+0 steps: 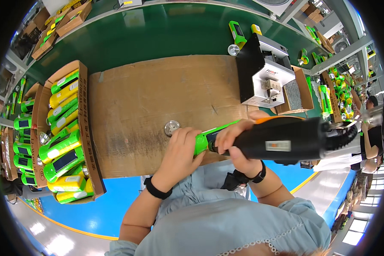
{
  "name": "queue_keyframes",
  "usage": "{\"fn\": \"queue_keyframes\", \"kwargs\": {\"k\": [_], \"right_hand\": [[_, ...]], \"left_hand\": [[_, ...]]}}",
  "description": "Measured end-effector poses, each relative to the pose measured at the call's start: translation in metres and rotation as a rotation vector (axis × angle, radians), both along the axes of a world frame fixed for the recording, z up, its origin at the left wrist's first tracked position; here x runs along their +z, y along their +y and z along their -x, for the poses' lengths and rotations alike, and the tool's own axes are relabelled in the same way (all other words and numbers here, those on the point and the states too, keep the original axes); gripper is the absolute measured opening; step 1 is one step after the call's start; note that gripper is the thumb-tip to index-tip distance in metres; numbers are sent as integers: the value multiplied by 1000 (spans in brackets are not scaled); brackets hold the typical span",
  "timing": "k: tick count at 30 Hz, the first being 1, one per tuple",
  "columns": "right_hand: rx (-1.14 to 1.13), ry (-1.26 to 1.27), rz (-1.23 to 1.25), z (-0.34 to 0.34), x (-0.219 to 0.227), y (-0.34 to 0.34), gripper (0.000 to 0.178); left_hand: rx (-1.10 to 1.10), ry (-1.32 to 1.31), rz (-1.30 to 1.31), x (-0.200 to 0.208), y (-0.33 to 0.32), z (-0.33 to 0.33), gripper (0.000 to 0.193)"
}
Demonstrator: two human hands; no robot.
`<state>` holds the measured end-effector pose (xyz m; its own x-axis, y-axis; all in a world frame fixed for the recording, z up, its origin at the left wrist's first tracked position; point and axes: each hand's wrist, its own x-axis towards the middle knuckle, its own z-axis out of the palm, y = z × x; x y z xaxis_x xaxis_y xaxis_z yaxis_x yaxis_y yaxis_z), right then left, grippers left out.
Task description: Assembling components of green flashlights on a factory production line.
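Note:
My left hand (pixel 180 153) is closed around the near end of a green flashlight body (pixel 200 146) with a dark panel, low over the cardboard. In my right hand (pixel 239 138) is a black electric screwdriver (pixel 281 141), lying nearly level across the view with a coiled cord at its rear. Its front end meets the flashlight body; the tip itself is hidden by my fingers. An orange part (pixel 277 119) shows along the screwdriver's far side. Just beyond my left hand, a round silver reflector disc (pixel 172 127) lies on the cardboard.
A cardboard sheet (pixel 158 89) covers the green bench (pixel 158 38). At left stands a carton (pixel 84 106) of green and yellow flashlights. A white and black screw-feeding machine (pixel 269 77) stands at right, with a small box (pixel 307 91) beside it. Another person (pixel 373 141) is far right.

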<state>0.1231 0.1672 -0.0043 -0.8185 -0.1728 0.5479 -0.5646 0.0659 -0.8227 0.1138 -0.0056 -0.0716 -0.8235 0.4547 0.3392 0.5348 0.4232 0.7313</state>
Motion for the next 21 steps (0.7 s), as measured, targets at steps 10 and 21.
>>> {"fn": "queue_keyframes", "kwargs": {"k": [10,21], "right_hand": [[-359,203,493,4,41,57,77],[-492,168,356,5,-20,91,68]], "left_hand": [[41,-44,275,20,-2,9,55],[392,-53,556,32,58,171,50]]}}
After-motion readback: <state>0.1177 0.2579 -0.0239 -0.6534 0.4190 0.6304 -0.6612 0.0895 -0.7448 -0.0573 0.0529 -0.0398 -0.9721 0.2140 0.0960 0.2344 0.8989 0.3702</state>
